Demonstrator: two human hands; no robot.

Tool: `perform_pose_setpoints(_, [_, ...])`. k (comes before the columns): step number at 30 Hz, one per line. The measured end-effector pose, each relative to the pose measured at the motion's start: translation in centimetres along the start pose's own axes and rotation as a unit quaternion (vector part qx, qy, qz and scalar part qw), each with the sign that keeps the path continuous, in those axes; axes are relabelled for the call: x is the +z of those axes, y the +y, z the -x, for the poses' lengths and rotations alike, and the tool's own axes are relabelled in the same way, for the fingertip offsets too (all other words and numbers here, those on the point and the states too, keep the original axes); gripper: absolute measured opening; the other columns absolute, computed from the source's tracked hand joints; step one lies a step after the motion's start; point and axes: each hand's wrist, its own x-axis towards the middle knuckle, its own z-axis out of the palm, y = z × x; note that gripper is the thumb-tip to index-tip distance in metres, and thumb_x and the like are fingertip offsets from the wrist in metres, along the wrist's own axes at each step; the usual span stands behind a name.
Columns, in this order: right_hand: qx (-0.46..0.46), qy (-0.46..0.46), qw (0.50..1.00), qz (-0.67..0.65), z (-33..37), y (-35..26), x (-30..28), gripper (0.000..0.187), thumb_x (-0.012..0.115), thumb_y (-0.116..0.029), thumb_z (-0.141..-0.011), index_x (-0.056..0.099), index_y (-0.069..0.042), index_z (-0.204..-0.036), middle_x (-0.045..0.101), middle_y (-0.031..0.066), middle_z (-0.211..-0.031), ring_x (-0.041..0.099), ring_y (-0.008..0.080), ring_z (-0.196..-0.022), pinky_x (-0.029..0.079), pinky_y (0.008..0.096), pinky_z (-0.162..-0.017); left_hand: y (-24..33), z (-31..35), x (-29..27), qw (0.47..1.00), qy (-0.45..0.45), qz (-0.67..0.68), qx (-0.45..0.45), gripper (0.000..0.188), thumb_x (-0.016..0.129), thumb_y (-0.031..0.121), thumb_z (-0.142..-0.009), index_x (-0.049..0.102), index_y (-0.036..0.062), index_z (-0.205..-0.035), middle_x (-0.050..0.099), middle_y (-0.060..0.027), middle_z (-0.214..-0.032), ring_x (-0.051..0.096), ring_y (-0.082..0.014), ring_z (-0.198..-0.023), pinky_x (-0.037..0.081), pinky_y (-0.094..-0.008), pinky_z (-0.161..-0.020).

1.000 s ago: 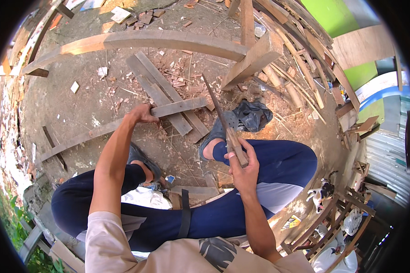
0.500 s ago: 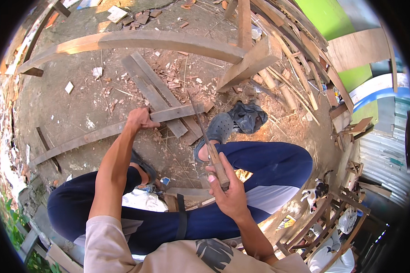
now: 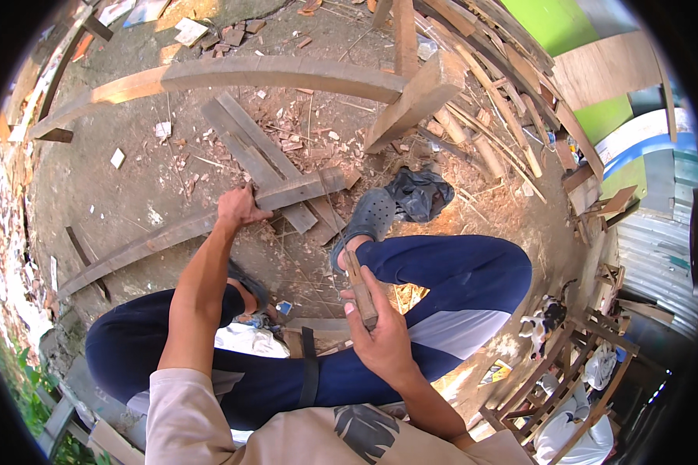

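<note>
"As we look down past our beige shirt (image 3: 287, 443), with the dark leaf-shaped print (image 3: 366, 430) on its front, what do we have hold of?"

"Our right grip (image 3: 388, 341) is closed around a wooden handle (image 3: 358, 293) above the lap; what lies past its far end we can't make out. Our left grip (image 3: 240, 208) is curled over a long plank (image 3: 190, 230), the thumb spread toward its right end."

"And what does the plank lie on?"

"Near that end it crosses two grey boards (image 3: 248, 151) on the dusty ground (image 3: 143, 186), among scattered wood chips. Just beside our grey clog (image 3: 374, 213) we see a crumpled black plastic bag (image 3: 419, 194)."

"Farther off?"

"We see a heavy beam (image 3: 248, 71) bowed by the lens, timber (image 3: 492, 46) piled on the right, then green panels (image 3: 547, 23) and corrugated metal (image 3: 655, 248) in the background."
</note>
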Motion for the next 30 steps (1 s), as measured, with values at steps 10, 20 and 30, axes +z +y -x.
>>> perform_pose_setpoints(10, [0.074, 0.004, 0.997, 0.017, -5.7, 2.0, 1.3, 0.056, 0.064, -0.018, -0.098, 0.047, 0.002, -0.147, 0.071, 0.0278, -0.090, 0.073, 0.0338, -0.072, 0.055, 0.0413, -0.070, 0.3, 0.4, 2.4, 0.997, 0.072, -0.005, 0.015, 0.094, 0.083, 0.065, -0.065, 0.055, 0.0025, -0.130, 0.066, -0.0216, -0.126, 0.069, -0.0382, -0.109, 0.058, -0.0470, -0.088])
perform_pose_setpoints(20, [0.029, -0.020, 0.999, 0.010, -6.7, 1.9, 1.9, 0.063, 0.062, -0.015, -0.096, 0.038, 0.006, -0.151, 0.063, 0.0301, -0.068, 0.066, 0.0491, -0.068, 0.051, 0.0540, -0.066, 1.9, 1.0, -0.4, 0.999, -0.007, -0.018, -0.047, 0.133, 0.071, 0.089, -0.063, 0.039, -0.0059, -0.150, 0.054, -0.0264, -0.145, 0.055, -0.0424, -0.132, 0.049, -0.0493, -0.107])
perform_pose_setpoints(30, [-0.005, -0.002, 1.000, 0.016, -6.5, 3.7, 2.7, 0.064, 0.063, -0.014, -0.095, 0.039, 0.005, -0.151, 0.067, 0.0318, -0.079, 0.067, 0.0495, -0.074, 0.052, 0.0544, -0.070, 4.5, 0.8, -0.3, 0.996, 0.028, -0.015, -0.085, 0.134, 0.059, 0.095, -0.068, 0.039, -0.0124, -0.146, 0.049, -0.0291, -0.148, 0.047, -0.0429, -0.139, 0.040, -0.0497, -0.115])
